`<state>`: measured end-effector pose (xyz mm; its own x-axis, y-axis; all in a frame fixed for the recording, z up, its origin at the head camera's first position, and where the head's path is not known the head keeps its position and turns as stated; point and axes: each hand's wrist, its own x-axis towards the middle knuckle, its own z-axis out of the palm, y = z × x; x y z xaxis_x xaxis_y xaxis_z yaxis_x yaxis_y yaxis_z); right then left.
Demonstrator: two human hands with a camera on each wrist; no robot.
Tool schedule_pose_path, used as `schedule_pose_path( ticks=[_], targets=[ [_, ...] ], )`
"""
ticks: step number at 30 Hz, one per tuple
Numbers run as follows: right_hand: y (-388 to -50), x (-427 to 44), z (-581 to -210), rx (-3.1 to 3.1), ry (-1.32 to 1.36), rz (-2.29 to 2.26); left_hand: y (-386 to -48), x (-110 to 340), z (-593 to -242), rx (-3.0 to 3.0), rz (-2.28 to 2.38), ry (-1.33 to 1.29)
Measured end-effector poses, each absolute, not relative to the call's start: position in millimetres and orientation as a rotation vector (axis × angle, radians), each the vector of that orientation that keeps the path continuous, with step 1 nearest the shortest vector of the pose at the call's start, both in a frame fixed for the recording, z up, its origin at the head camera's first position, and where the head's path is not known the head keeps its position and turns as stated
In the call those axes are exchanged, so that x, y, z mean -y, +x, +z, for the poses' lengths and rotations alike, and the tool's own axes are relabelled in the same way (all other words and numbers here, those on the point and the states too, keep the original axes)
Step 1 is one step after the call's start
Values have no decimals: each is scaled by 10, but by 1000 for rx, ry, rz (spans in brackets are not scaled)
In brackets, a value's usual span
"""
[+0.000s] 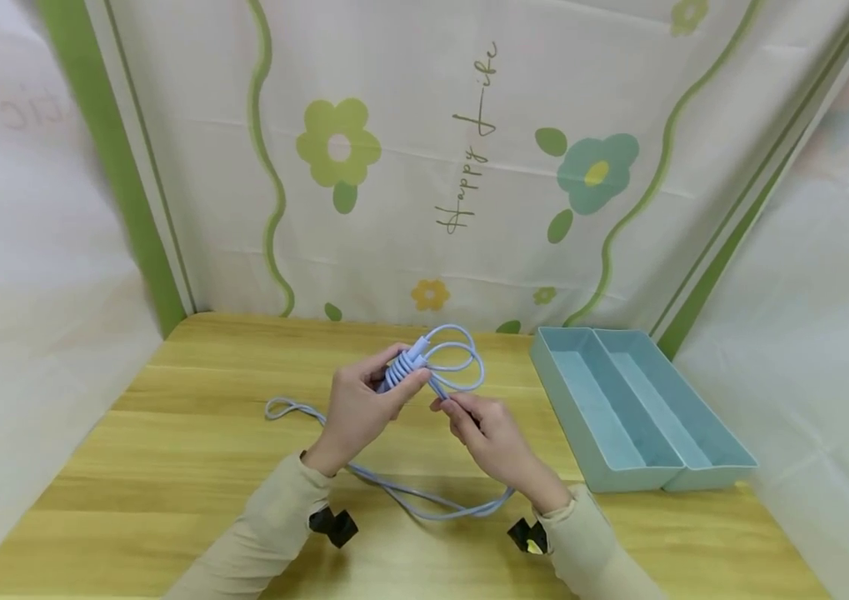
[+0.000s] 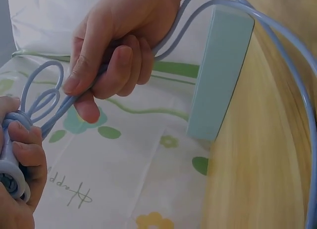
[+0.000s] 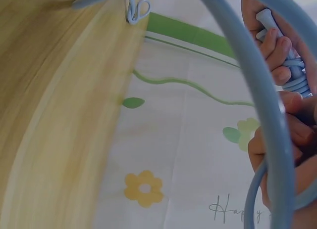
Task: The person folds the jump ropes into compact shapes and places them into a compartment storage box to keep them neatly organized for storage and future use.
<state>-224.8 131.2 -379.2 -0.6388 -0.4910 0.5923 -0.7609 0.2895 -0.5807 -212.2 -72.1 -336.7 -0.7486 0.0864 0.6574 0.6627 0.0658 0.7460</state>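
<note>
Plainly, we have the blue skipping rope [image 1: 400, 368] above the middle of the table [image 1: 207, 500]. Our left hand [image 1: 364, 400] grips the cord-wrapped handles [image 1: 418, 348]; our right hand [image 1: 495, 437] pinches the cord just to their right. We judge it light and pliable, with stiff, perhaps slippery handles, so the wrapped bundle seems the surest hold. "Happy Life" reads on the far cloth [image 1: 402, 58]; we see no brand.

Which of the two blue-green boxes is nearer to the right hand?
In the head view, the left box: it stands between the right hand, which holds the blue cord, and the right box, farther away.
</note>
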Motion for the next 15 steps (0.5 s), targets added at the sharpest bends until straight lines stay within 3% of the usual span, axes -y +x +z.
schedule_pose_path(
  ticks=[8,15],
  targets=[
    [-2239,-1337,-3797,2304,1161,1156,-2384,776,-3678,1959,-1453,-767],
    [-2245,-1341,-3782,2341,1086,1171,-2443,792,-3697,2014,-1232,-782]
  ],
)
